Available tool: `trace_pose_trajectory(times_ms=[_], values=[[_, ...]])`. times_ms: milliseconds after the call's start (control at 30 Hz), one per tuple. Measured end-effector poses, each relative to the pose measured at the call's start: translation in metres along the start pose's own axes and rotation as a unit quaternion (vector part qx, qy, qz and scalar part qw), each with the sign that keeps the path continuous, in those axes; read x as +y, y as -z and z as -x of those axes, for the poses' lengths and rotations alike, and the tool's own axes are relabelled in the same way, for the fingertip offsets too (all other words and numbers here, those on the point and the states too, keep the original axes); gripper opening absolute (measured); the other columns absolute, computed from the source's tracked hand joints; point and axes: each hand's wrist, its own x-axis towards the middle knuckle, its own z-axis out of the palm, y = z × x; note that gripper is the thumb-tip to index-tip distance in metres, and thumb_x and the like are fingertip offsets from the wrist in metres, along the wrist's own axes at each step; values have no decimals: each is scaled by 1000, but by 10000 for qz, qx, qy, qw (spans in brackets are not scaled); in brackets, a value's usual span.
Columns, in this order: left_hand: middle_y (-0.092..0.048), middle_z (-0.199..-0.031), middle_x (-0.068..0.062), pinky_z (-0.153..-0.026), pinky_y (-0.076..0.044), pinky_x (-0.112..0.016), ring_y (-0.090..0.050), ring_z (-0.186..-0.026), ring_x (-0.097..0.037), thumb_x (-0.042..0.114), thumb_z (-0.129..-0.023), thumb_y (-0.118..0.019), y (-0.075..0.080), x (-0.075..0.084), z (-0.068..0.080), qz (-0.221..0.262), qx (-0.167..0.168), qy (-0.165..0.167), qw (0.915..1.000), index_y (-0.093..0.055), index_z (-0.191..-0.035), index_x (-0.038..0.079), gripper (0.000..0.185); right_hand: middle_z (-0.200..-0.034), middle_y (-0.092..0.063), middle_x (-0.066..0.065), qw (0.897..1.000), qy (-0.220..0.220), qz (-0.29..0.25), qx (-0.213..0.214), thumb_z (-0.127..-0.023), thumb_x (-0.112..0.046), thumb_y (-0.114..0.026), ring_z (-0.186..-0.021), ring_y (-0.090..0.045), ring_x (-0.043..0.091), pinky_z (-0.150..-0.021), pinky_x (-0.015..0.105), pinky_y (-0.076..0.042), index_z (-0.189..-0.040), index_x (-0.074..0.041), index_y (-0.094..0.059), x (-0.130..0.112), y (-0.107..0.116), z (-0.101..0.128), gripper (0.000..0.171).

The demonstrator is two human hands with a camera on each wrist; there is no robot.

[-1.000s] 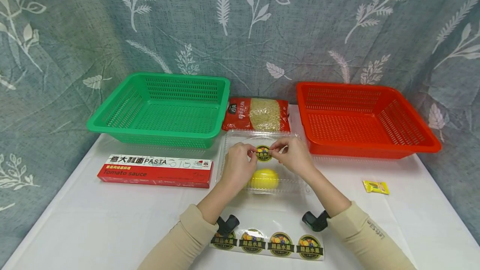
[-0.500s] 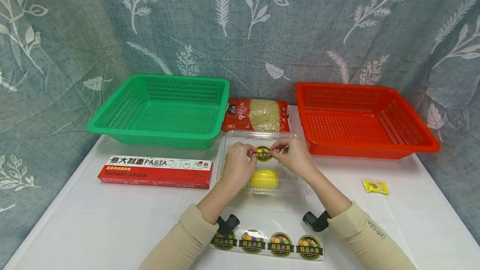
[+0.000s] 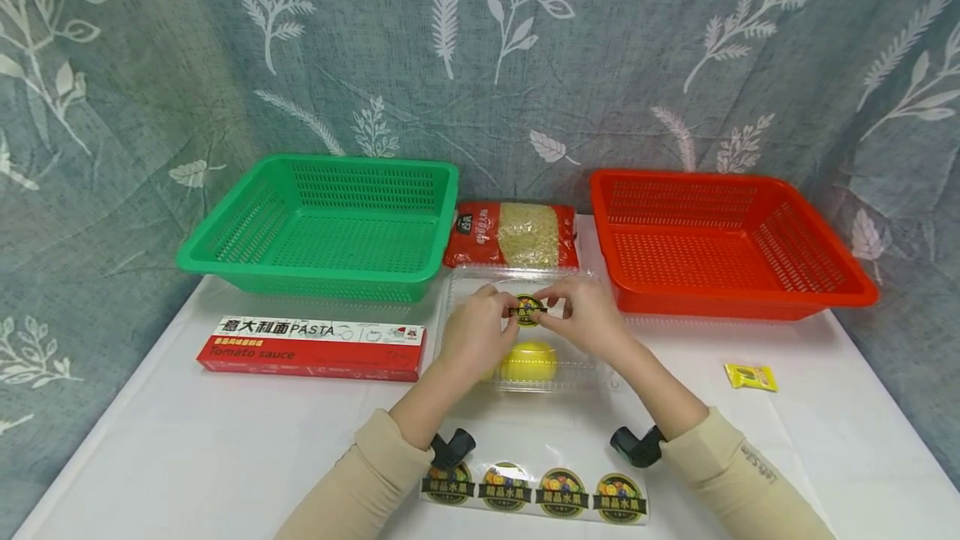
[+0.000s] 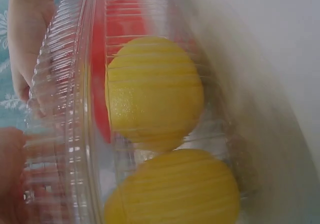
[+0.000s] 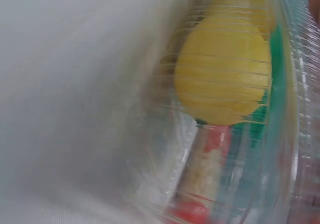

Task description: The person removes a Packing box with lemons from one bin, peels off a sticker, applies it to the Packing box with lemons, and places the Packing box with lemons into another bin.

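Note:
A clear lidded plastic container point(image 3: 577, 369) stands mid-table with yellow lemons point(image 3: 528, 362) inside. Over its lid is a round black-and-gold fruit sticker point(image 3: 528, 312). My left hand point(image 3: 476, 332) has thumb and index finger at the sticker's left edge. At its right edge are the curled thumb and index finger of my right hand point(image 3: 587, 315). In the left wrist view two lemons point(image 4: 155, 89) show through the ribbed container wall, with parts of both hands beyond the lid. The right wrist view shows a lemon point(image 5: 225, 69) and only a sliver of a finger.
A sheet of round stickers point(image 3: 506, 487) lies in front. Behind are a green basket point(image 3: 360, 273), a red basket point(image 3: 720, 300) and a pasta bag point(image 3: 528, 233). A pasta box point(image 3: 311, 352) lies left, a small yellow packet point(image 3: 751, 377) right.
The fingertips of both hands have spread a little apart at the sticker's edges, and the sticker has turned slightly. The whole head view has shifted down a little.

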Motion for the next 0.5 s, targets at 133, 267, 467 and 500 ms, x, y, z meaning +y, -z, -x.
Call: trace_pose_trajectory(times_ms=[133,267,467,500], values=[[-61,-94,-7,-58,-49,-26,-56,-74,-18,19,-83,-65,-1,1,-1,-354,-6,-155,9993,-68,-102,6,24,-90,-58,7,9976,200,657,-90,-78,-30,-73,-76,-52,19,-64,31,-48,-109,-9,-67,-2,-1,2,38],[-60,-95,-8,-67,-48,-31,-55,-83,-21,21,-83,-65,-3,0,-2,-552,87,-220,9982,-69,-103,7,25,-94,-54,5,9930,260,1140,-154,-79,-36,-70,-84,-51,21,-67,33,-48,-113,-13,-67,-3,-2,4,41],[-56,-95,-6,-72,-41,-38,-49,-88,-22,25,-84,-64,-3,-1,-3,-655,-39,-158,9977,-68,-107,9,28,-91,-51,4,9907,389,1300,-138,-79,-35,-70,-75,-46,19,-56,25,-41,-112,-13,-68,-4,-1,4,39],[-56,-96,-6,-72,-41,-38,-49,-89,-22,25,-84,-64,-3,-1,-3,-677,-49,-152,9976,-68,-107,9,28,-91,-50,4,9909,397,1276,-132,-79,-34,-71,-74,-46,19,-55,24,-41,-111,-13,-68,-4,-1,4,39]])
